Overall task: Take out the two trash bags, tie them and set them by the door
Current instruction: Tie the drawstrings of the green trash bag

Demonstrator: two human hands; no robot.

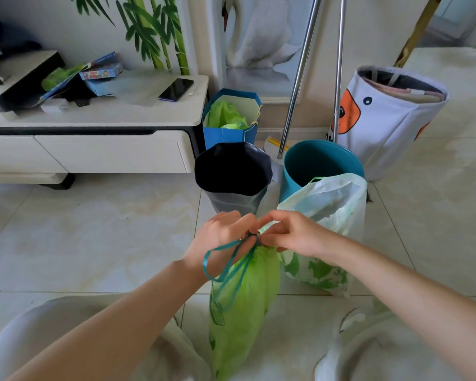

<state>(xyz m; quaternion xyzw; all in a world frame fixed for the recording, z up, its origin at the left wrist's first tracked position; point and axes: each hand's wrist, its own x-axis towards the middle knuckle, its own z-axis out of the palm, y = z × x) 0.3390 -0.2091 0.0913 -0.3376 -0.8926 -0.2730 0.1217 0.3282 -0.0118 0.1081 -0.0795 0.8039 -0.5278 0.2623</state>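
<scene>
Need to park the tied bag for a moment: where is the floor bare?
Bare tiles lie left of the green bag, before the cabinet. Crowded ahead: dark bin, teal bin, white bag.

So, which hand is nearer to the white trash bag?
The right hand: it overlaps the white trash bag in this view. The left hand is beyond the knot, farther left.
</scene>
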